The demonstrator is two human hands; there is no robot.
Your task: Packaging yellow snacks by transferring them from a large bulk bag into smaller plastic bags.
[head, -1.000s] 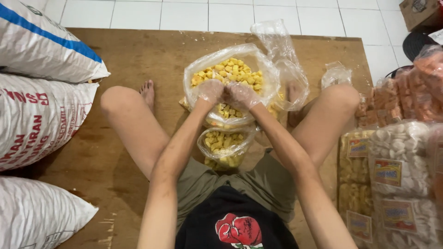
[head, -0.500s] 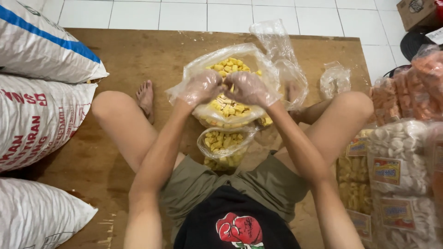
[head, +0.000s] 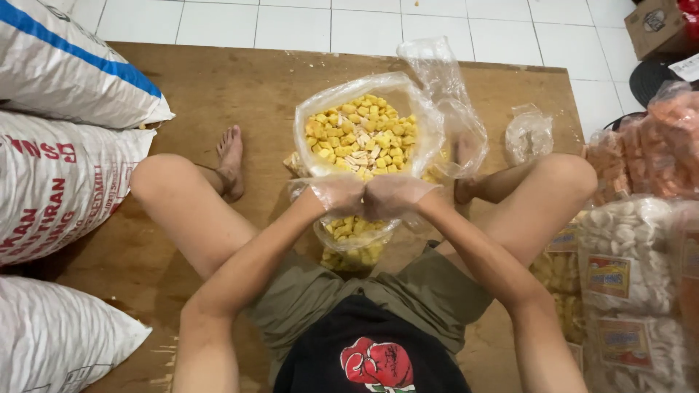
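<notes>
- Both hands sit dead centre of the frame, knuckle to knuckle, in thin clear gloves: left hand (head: 336, 195), right hand (head: 397, 195).
- Each looks curled shut and pinching plastic at the top of the small bag (head: 357, 239) of yellow snack pieces. The fingertips themselves are hidden, so I can't tell how tight the grip is.
- That small bag hangs straight below the hands, toward the bottom of the frame, between the person's thighs. Its long axis runs up-down in the picture, neck at the hands.
- Neither hand is nearer; they meet right over the neck, touching each other.
- Just above the hands, upper middle, the big bag (head: 362, 138) stands open and full of the same yellow pieces, its near rim about touching the gloves.
- Off to the side: an empty clear bag (head: 451, 109) to the right of the big one, white sacks (head: 65, 175) on the left edge, packed snack bags (head: 633, 255) on the right, all on a wooden board (head: 182, 87).
</notes>
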